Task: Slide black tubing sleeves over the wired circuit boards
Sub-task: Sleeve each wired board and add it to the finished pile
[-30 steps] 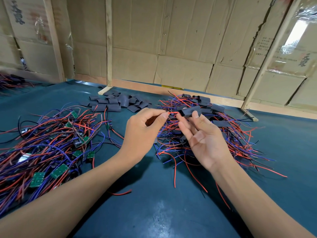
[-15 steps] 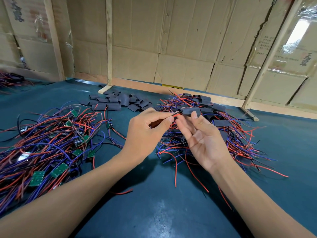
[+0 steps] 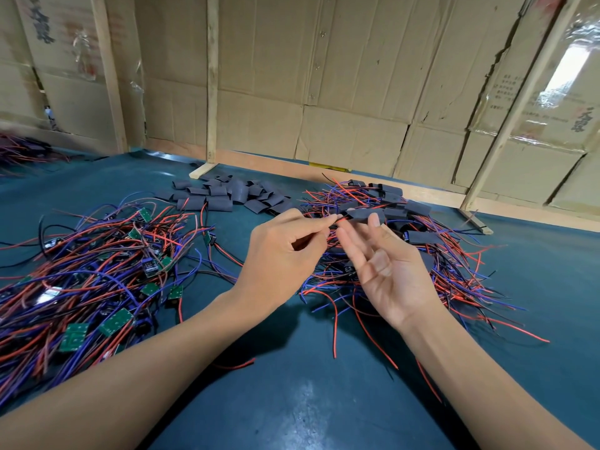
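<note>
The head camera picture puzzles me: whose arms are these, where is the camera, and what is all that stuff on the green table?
There is no machine here. A person wears a wide-angle camera on the head, looking forward and down, so you see their own two arms. The left hand pinches thin wires between thumb and fingertips. The right hand, palm up, holds a black tubing sleeve at its fingertips. On the green table to the left lies a tangle of red and blue wires with small bare green circuit boards. Further back sits a heap of empty black sleeves. Behind the hands lies a pile of wired pieces already sleeved. Cardboard walls stand behind.
</note>
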Demonstrator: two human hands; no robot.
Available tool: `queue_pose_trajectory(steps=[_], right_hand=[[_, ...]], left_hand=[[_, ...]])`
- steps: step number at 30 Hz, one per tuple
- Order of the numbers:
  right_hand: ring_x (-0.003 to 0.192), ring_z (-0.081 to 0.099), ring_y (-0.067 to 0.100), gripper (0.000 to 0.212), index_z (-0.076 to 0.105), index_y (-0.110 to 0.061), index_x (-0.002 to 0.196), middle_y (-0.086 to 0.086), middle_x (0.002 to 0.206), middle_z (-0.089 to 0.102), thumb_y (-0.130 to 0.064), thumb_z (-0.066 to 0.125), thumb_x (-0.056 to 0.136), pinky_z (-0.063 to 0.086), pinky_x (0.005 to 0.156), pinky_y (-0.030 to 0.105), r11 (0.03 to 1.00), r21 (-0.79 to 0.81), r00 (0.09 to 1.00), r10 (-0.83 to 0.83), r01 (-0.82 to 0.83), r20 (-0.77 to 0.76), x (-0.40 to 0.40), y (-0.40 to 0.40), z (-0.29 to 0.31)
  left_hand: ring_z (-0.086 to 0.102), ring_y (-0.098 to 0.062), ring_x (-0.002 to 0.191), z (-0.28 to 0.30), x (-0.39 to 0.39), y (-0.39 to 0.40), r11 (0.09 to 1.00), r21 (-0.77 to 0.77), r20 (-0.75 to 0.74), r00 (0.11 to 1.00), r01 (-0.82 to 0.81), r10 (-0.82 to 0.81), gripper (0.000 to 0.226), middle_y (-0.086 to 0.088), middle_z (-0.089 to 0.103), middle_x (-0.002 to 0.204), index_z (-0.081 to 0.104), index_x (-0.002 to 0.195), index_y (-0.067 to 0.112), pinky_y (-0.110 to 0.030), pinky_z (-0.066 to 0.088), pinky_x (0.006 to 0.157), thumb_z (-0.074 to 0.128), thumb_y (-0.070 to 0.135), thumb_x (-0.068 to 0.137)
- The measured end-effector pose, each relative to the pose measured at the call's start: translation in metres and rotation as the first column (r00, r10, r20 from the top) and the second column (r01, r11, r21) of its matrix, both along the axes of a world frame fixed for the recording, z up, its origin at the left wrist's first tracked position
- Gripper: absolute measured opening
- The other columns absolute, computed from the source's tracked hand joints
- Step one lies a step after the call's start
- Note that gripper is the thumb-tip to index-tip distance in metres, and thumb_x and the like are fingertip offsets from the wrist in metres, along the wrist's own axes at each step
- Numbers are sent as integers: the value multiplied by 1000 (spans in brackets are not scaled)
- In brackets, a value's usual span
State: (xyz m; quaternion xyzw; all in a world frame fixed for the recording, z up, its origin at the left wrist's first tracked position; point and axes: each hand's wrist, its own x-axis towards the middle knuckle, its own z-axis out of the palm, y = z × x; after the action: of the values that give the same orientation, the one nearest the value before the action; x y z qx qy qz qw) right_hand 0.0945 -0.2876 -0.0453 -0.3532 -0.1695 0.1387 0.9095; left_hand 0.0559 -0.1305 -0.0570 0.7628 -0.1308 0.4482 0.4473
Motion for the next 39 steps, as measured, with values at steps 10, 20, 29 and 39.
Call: queue_pose_trajectory(steps=[10, 20, 29, 39], right_hand=[[93, 74, 35, 15, 63, -15, 72, 10, 83, 67, -14, 75, 82, 60, 77, 38, 956, -273, 990, -72, 104, 122, -4, 1, 1], [70, 70, 21, 20, 69, 3, 96, 15, 87, 74, -4, 73, 78, 60, 67, 28, 906, -269, 939, -278, 326, 202, 3, -2, 4], [64, 66, 18, 18, 62, -5, 88, 8, 73, 71, 11, 69, 85, 58, 66, 29, 866, -6, 864, -499, 500, 59, 18, -28, 18], [58, 61, 15, 29, 73, -13, 66, 6, 70, 67, 9, 71, 85, 58, 66, 28, 874, -19, 871, -482, 486, 100, 20, -27, 16]], left_hand=[[53, -12, 62, -2, -1, 2, 986, 154, 69, 996, -59, 49, 15, -1, 57, 74, 78, 99, 8, -16, 38, 60, 71, 1, 88], [55, -1, 85, -2, 0, 2, 988, -20, -288, 946, 152, -152, 41, 8, 55, 100, 45, 115, 23, -9, 42, 73, 72, 14, 86], [58, -15, 101, 1, 11, 37, 686, 728, -350, 869, 17, 349, 26, 11, 63, 98, 66, 104, 31, -33, 42, 87, 56, 53, 92], [58, 3, 81, -7, 8, 22, 924, 308, -387, 917, 225, -94, 42, 23, 60, 91, 65, 128, 28, -6, 41, 73, 74, 20, 88]])
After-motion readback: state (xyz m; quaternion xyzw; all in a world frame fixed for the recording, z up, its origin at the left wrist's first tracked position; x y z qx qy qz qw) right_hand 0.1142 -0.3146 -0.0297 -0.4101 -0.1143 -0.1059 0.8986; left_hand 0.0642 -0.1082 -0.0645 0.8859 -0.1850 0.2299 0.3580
